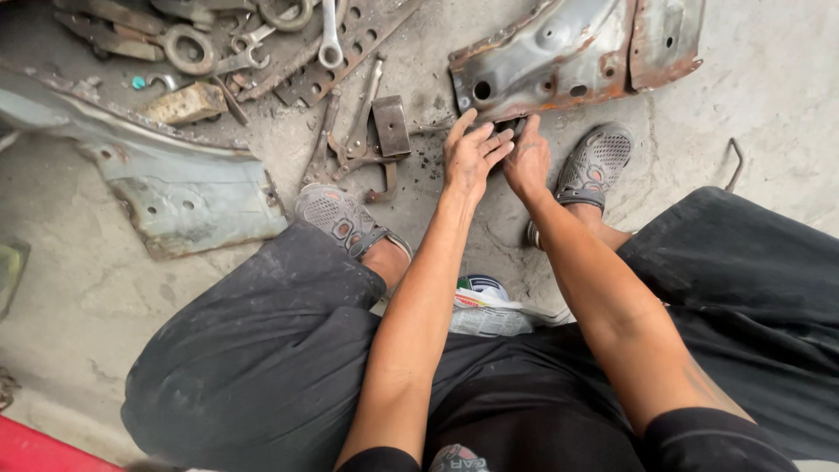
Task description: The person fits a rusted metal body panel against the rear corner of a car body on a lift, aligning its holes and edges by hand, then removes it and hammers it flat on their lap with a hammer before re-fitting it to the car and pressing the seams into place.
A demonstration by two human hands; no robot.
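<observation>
Person squats on a concrete floor (769, 96), both hands down at the near edge of a rusty sheet-metal panel (572, 52) lying just ahead of the feet. Left hand (472, 157) is wide, fingers spread flat, palm down over something small and dark at the panel's lower edge; it holds nothing that I can see. Right hand (527, 162) is beside it, touching it, fingers curled narrow toward the same spot; whether it pinches a small part there I cannot tell, the fingertips are hidden. Risks, as judgement: the panel edge is torn and rusted, and bare fingers pressed right along it could get cut if the panel shifts or a hand slips. The panel lies loose on the floor, nothing clamps it, so a push could slide it away or tip it onto the right sandal (594, 162), which sits touching its edge and is open mesh. Whatever small piece is under the hands could roll off into the dark grit and be lost. Left sandal (336, 214) is just beside a pile of wrenches (328, 44) and perforated strips (350, 44), plus a second bent panel (183, 197) to the left: a shift of weight in the squat could land a foot on a tool or a sharp corner. A bent wire hook (736, 162) lies well apart on the right.
</observation>
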